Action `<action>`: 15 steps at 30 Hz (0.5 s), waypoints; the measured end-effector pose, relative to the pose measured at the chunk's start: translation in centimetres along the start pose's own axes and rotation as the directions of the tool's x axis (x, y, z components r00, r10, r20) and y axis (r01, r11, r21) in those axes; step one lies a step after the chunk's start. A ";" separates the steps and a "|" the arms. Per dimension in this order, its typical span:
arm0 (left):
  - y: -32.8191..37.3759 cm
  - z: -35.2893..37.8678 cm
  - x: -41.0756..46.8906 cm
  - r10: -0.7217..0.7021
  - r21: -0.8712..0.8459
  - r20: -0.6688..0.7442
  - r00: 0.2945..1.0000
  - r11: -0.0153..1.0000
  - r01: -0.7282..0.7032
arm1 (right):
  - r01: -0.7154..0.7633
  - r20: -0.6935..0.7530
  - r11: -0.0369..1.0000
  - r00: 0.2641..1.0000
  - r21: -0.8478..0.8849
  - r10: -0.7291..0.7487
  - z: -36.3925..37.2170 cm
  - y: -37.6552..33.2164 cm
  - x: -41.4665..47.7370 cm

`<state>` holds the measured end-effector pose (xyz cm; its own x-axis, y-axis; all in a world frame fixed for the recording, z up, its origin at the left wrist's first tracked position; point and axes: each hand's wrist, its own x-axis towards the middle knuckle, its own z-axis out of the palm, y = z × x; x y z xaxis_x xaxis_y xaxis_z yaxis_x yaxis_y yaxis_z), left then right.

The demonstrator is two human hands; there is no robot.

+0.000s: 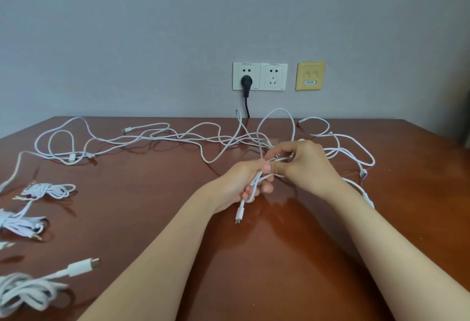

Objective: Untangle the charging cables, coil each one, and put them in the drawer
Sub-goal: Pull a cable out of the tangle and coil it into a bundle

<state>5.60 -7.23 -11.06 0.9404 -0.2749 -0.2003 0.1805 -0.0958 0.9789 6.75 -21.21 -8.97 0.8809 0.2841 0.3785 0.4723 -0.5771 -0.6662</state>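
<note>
A tangle of white charging cables (157, 140) sprawls across the far half of the brown table (157, 219). My left hand (244, 181) grips several folded strands of one white cable, and that cable's plug (239, 212) hangs below the fist. My right hand (302, 161) pinches the same cable just right of the left hand, with a tall loop (277, 110) rising above both. More loops (356, 147) lie to the right of my right hand. No drawer is in view.
Coiled white cables lie along the left edge: one bundle (49, 189), a second (20, 221), and a third with a large plug (81, 267). Wall sockets (259, 76) with a black plug (246, 83) and a yellow data plate (310, 76) sit behind the table.
</note>
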 end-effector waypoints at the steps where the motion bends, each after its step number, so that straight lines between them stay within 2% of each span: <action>1: -0.2 0.0 -0.1 0.011 0.024 0.015 1.000 1.000 -0.011 | -0.021 0.023 0.999 1.000 0.031 0.021 -0.1 0.1 0.1; 4: -0.6 0.4 -0.3 0.044 0.119 0.073 0.996 0.992 -0.052 | -0.081 0.065 0.995 0.995 0.060 0.077 -0.7 0.3 0.2; 7: -0.6 0.5 -0.7 0.081 0.126 0.131 0.988 0.987 -0.098 | -0.117 0.103 0.990 0.989 0.085 0.108 -0.8 0.5 0.2; 9: -0.5 0.5 -0.9 0.099 0.131 0.126 0.987 0.985 -0.116 | -0.101 0.116 0.982 0.990 0.160 0.083 -0.6 0.6 0.1; 13: -0.3 0.7 -1.0 0.158 -0.005 0.126 0.979 0.987 -0.158 | -0.049 -0.026 0.978 0.998 0.201 0.056 -0.3 1.2 0.2; 15: -0.3 0.5 -1.0 0.164 -0.002 0.070 0.984 0.986 -0.164 | -0.050 -0.074 0.984 0.995 0.172 0.063 -0.5 1.7 0.3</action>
<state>4.45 -7.45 -11.20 0.9347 -0.3533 -0.0396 0.0244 -0.0472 0.9986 7.77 -22.46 -9.70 0.9044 0.1900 0.3820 0.4260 -0.4506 -0.7845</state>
